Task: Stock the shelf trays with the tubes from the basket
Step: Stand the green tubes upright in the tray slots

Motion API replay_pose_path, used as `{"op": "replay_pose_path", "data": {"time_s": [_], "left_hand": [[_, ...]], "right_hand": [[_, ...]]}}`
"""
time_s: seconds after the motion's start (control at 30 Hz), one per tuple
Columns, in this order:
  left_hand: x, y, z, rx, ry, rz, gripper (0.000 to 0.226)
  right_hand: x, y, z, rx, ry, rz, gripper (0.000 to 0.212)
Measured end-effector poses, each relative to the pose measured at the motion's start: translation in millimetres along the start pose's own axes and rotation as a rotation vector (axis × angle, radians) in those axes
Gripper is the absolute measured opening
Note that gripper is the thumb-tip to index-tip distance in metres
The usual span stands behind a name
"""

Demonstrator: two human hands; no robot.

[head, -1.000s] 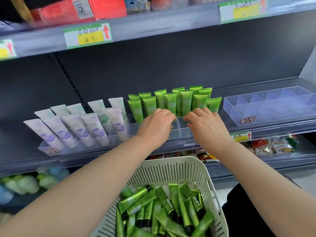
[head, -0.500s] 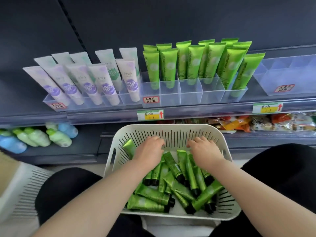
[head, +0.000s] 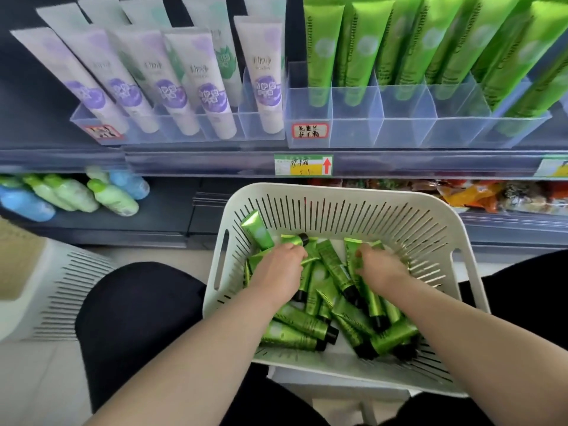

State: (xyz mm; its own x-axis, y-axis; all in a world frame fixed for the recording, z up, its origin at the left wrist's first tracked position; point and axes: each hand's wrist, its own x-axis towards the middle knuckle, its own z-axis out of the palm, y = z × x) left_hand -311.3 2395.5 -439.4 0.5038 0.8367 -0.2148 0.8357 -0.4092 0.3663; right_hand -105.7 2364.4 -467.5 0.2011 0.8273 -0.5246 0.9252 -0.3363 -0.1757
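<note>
A white slotted basket [head: 338,207] sits low in the middle, holding several green tubes with black caps [head: 302,325]. Both my hands are down in the pile. My left hand [head: 279,267] curls round a green tube [head: 295,240] whose black cap sticks out past the fingers. My right hand [head: 379,265] curls round another green tube [head: 361,243] near the basket's far wall. On the shelf above, a clear divided tray [head: 399,130] holds upright green tubes [head: 362,50] in its back cells; its front cells are bare.
A second clear tray [head: 172,133] to the left holds white-and-purple tubes [head: 209,87]. Blue and green bottles [head: 76,195] lie on the lower shelf at left, snack packets [head: 491,198] at right. A white crate [head: 46,290] stands by my left knee.
My hands came down from the shelf tray into the basket, and their fingers have now curled round tubes. The camera has tilted down and closer to the shelf.
</note>
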Motion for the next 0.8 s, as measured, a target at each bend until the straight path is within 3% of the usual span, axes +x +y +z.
{"op": "replay_pose_path", "data": {"time_s": [0.23,0.37,0.6,0.8], "left_hand": [[-3,-14,8,0.015,-0.22,-0.087,0.034],[-7,-16,12,0.117,-0.415,-0.088,0.035],[-8,-19,22,0.342,-0.65,-0.019,0.04],[-12,-12,23,0.54,-0.665,0.025,0.037]], "right_hand": [[-19,-7,-15,0.238,0.088,-0.103,0.058],[-38,-11,-32,0.322,0.196,-0.233,0.034],[-54,-9,-31,0.395,0.202,-0.343,0.025],[-61,-10,-26,0.329,0.121,-0.405,0.024]]}}
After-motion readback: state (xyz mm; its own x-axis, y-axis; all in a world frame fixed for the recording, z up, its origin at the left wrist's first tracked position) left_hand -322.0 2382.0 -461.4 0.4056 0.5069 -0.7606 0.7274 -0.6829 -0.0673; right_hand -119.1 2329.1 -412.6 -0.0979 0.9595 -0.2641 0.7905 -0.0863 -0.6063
